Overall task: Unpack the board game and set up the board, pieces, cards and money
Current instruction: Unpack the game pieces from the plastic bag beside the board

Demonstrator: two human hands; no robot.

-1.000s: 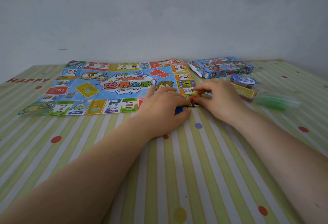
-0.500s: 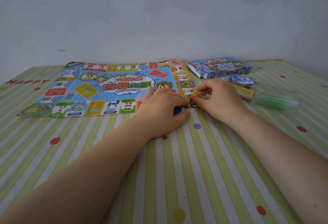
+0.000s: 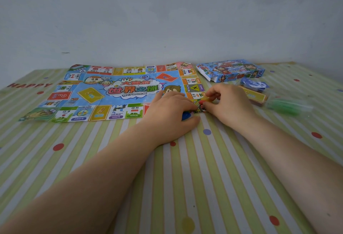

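The paper game board lies unfolded and flat on the striped table. My left hand rests on the board's near right corner with its fingers curled round a blue piece. My right hand is just right of it and pinches a small yellow piece above the corner square. A red piece shows right beside the yellow one, at my fingertips. The open game box lies behind my right hand.
Right of my right hand lie a yellow card pack, a blue-wrapped bundle and a clear bag of green pieces. The striped, dotted tablecloth covers the table up to a grey wall.
Both hands have stayed at the board's near right corner. My right-hand fingers have shifted slightly around the small yellow and red pieces.
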